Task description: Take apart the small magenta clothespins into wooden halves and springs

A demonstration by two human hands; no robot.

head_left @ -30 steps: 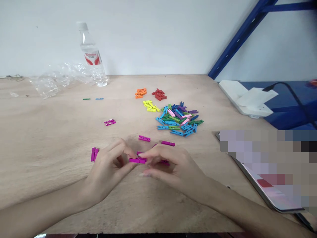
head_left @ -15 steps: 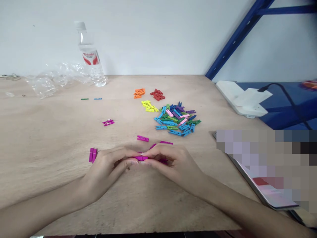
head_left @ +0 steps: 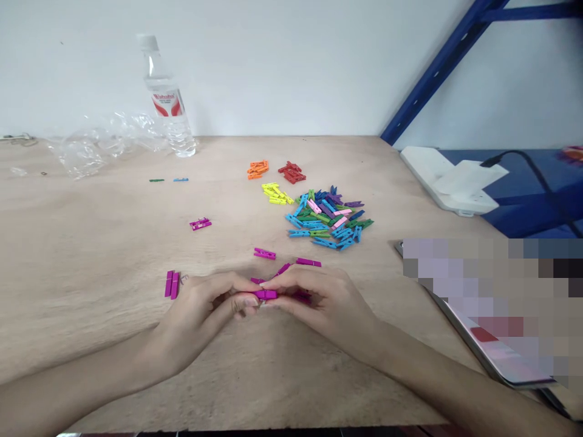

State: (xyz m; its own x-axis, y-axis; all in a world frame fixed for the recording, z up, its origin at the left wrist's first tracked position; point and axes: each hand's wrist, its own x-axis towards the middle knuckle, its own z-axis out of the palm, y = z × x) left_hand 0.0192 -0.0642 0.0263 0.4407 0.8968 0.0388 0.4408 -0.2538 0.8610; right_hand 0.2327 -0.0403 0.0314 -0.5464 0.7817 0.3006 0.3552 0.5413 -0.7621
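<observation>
Between my two hands is a small magenta clothespin [head_left: 266,295], pinched at its left end by the thumb and finger of my left hand [head_left: 200,306]. My right hand [head_left: 325,300] closes on its other end. More magenta clothespins lie around them: one [head_left: 265,254] just beyond the fingertips, another [head_left: 308,262] behind my right hand, and others partly covered by its fingers. Left of my left hand, two magenta pieces [head_left: 172,284] lie side by side near a bit of wire spring [head_left: 184,280]. Farther off rests a small magenta cluster [head_left: 200,224].
A mixed heap of clothespins [head_left: 330,218] lies right of centre, behind it yellow [head_left: 277,194], orange [head_left: 258,169] and red [head_left: 292,172] groups. A water bottle [head_left: 168,103] and clear plastic wrap [head_left: 91,149] stand back left. A white device [head_left: 449,182] and a tablet-like screen [head_left: 492,346] edge the right.
The magenta clothespin between my fingers has shifted slightly right and down, showing more of its right end. My left fingers have loosened a little. The whole view has shifted slightly.
</observation>
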